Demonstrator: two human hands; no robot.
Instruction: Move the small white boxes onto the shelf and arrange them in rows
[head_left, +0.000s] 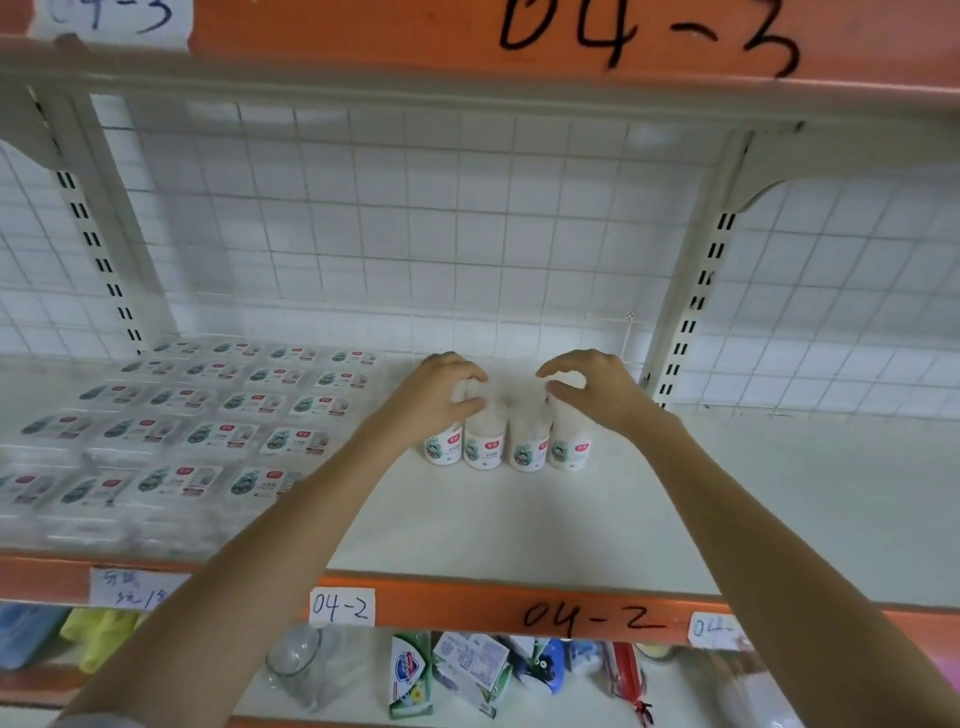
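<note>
left hand (434, 392): fingers curled, gripping | right hand (592, 387): fingers curled, hovering | arms: outstretched

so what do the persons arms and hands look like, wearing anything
Both forearms are bare up to the frame edge. The left hand and the right hand wear no gloves, rings, watch or bands that show. A sliver of pale grey cloth, perhaps a sleeve, shows at the bottom left corner.
</note>
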